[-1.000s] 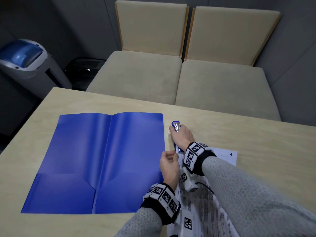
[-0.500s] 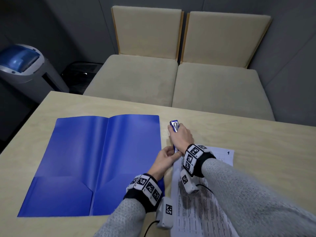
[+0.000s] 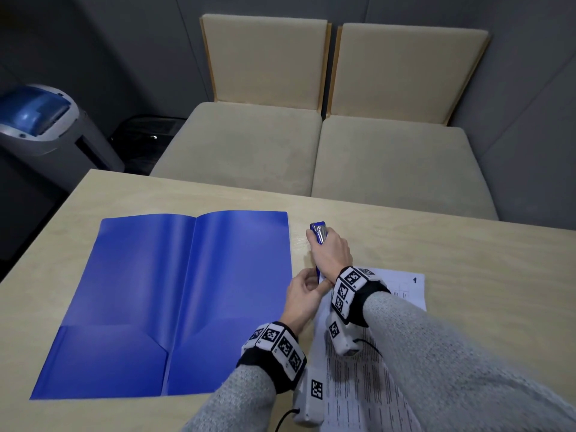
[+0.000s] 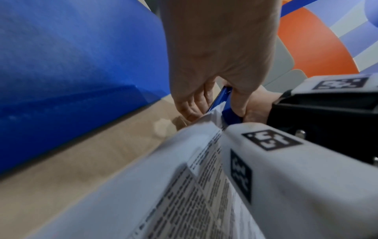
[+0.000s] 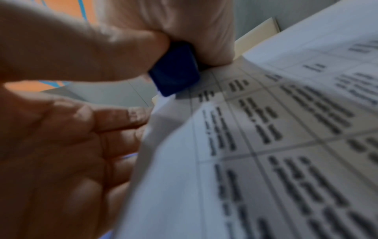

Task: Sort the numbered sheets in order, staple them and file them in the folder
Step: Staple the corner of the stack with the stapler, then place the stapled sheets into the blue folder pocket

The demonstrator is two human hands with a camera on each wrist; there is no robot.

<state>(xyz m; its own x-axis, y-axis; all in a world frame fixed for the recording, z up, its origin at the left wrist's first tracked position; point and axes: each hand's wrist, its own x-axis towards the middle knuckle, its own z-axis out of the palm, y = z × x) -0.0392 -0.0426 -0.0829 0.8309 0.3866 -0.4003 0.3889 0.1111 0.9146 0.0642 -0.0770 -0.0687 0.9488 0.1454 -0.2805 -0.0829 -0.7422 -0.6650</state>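
Note:
An open blue folder (image 3: pixel 187 291) lies flat on the left of the wooden table (image 3: pixel 467 260). To its right lie the printed sheets (image 3: pixel 405 291), the top one marked 1. My right hand (image 3: pixel 318 238) grips a blue stapler (image 3: pixel 318 229) from above at the sheets' far left corner. In the right wrist view the stapler (image 5: pixel 174 71) sits over that raised corner of the sheets (image 5: pixel 266 145). My left hand (image 3: pixel 307 286) pinches the corner at the stapler's near end, fingers (image 5: pixel 122 118) under the paper's edge. The left wrist view shows the stapler (image 4: pixel 219 98) between the thumb and fingers.
Two beige chairs (image 3: pixel 311 151) stand just beyond the table's far edge. A grey and blue machine (image 3: pixel 37 120) and a black bin (image 3: pixel 146 135) stand on the floor at the left. Bare tabletop (image 3: pixel 498 291) lies to the right of the sheets.
My left hand, a loose fist beside the sheets a second ago, has reached forward to the sheets' corner at the stapler. My right hand has stayed on the stapler.

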